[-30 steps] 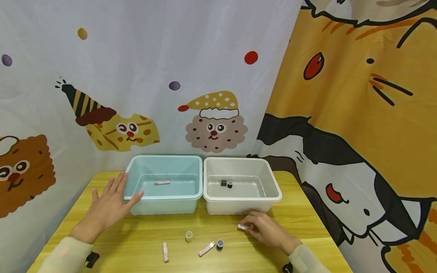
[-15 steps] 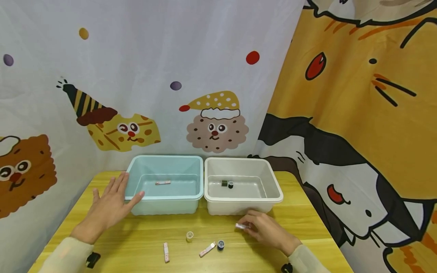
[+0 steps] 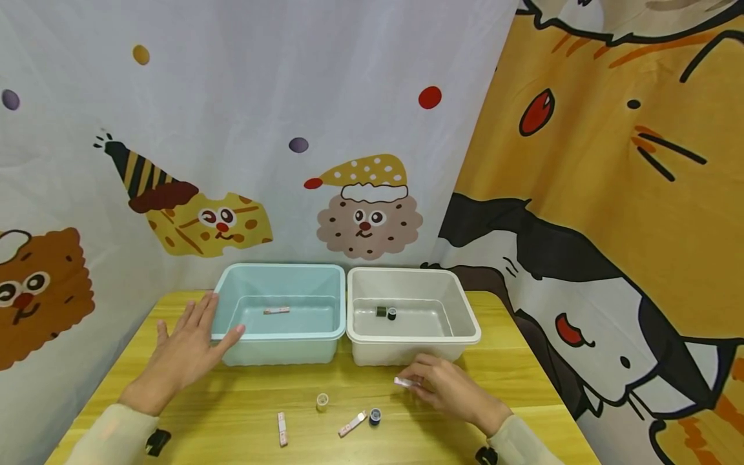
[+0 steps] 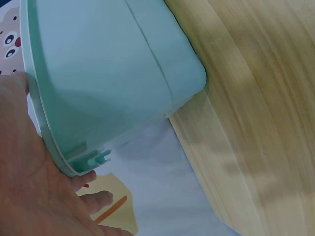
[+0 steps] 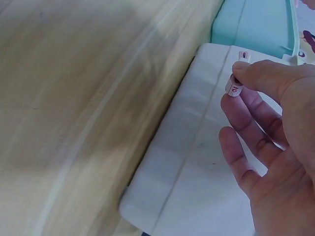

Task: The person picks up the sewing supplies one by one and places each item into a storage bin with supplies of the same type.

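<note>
In the head view my right hand [image 3: 442,391] pinches a slim, pinkish-white printed stick [image 3: 405,382] in front of the white bin [image 3: 415,352]. The right wrist view shows this stick [image 5: 235,87] between thumb and fingertips, with red markings on it. My left hand [image 3: 180,355] touches the left rim of the light-blue bin [image 3: 279,349], its fingers extended. On the table lie two similar sticks, a left stick [image 3: 282,429] and a slanted stick [image 3: 352,424]. A dark small cylinder [image 3: 374,416] stands beside the slanted one, and a cream small cylinder [image 3: 322,402] stands further back.
The two bins stand side by side at the back of the wooden table [image 3: 232,420]. Inside the blue bin lies a pinkish stick [image 3: 276,310]. The white bin holds a dark-green cylinder [image 3: 381,312] and a black cylinder [image 3: 392,314]. A cartoon-printed curtain [image 3: 232,97] hangs behind.
My right hand has shifted slightly left and up with the pinched stick. The left hand stays at the blue bin's rim, and the items on the table have not moved.
</note>
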{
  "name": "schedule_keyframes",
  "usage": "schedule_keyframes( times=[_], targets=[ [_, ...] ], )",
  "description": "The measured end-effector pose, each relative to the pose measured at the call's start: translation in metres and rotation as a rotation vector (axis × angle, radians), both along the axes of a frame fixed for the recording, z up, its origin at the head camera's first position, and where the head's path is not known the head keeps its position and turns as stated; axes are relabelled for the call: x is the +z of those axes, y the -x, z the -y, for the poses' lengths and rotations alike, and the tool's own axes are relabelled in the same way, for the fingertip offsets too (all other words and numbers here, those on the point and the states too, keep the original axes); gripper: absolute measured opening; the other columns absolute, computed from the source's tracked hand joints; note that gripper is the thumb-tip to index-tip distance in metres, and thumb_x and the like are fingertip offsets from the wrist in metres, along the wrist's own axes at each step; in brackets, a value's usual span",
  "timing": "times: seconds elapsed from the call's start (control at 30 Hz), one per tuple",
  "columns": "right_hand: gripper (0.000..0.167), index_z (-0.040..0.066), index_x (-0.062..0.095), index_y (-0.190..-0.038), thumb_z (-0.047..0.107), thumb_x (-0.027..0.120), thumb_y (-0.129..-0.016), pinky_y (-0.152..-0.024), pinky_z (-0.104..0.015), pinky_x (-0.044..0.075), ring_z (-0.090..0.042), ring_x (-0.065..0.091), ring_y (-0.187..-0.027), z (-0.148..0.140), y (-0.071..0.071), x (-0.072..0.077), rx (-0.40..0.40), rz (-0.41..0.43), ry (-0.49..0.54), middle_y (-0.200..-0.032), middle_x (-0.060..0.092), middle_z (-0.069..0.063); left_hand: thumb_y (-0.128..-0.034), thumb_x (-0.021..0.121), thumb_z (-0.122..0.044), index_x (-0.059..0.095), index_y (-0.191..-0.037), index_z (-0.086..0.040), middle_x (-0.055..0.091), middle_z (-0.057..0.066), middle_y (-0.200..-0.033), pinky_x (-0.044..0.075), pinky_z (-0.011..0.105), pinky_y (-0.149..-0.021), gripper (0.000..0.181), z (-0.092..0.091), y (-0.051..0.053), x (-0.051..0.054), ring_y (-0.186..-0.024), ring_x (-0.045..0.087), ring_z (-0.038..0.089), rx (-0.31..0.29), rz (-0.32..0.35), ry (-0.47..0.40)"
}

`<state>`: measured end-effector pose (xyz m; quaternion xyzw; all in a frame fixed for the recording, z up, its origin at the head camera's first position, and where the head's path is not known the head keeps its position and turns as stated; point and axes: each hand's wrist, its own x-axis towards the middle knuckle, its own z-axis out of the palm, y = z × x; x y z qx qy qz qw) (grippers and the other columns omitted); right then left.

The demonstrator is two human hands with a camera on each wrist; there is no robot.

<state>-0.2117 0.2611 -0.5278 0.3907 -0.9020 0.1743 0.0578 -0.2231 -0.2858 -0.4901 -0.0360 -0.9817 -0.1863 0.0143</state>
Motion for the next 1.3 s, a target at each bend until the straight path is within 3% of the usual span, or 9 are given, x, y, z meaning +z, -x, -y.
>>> schedule_keyframes(
  times=[0.17,0.43,0.77,1.3],
  targets=[
    [0.029,0.022,0.088,-0.127,0.011,0.093,-0.100,-0.081,-0.017,0.062,0.001,0.069,-0.096,0.003,-0.002,0.005,0.015,-0.004,0.016,-0.114,0.079,0.012,-0.1147,0.042,-0.083,0.003,-0.187,0.000,0.003,0.030,-0.195,0.002,0.105,-0.121,0.116,0.000,0.000,0.000,-0.175,0.012,0.069,0.001,0.007,-0.003],
    [0.030,0.020,0.087,-0.129,0.009,0.091,-0.102,-0.086,-0.030,0.071,0.002,0.074,-0.101,0.009,-0.004,0.014,0.025,0.034,0.043,-0.115,0.080,0.010,-0.1145,0.041,-0.084,0.003,-0.187,-0.001,0.003,0.029,-0.195,0.003,0.105,-0.121,0.117,0.000,0.001,0.002,-0.175,0.012,0.068,-0.004,0.001,0.007],
    [0.031,0.021,0.087,-0.127,0.009,0.093,-0.100,-0.087,-0.020,0.066,-0.001,0.074,-0.100,0.018,-0.006,0.024,0.077,-0.052,0.049,-0.114,0.080,0.011,-0.1147,0.041,-0.084,0.003,-0.187,0.000,0.002,0.029,-0.195,0.003,0.105,-0.121,0.116,-0.002,0.001,0.006,-0.175,0.012,0.068,-0.007,-0.003,0.006],
    [0.033,0.018,0.087,-0.130,0.007,0.092,-0.100,-0.087,-0.017,0.064,-0.002,0.073,-0.098,0.033,-0.007,0.046,0.127,-0.056,0.055,-0.112,0.080,0.008,-0.1144,0.041,-0.084,0.000,-0.186,0.000,0.000,0.030,-0.195,0.001,0.104,-0.122,0.118,0.000,0.000,0.003,-0.175,0.009,0.068,0.003,0.021,-0.006]
  ],
)
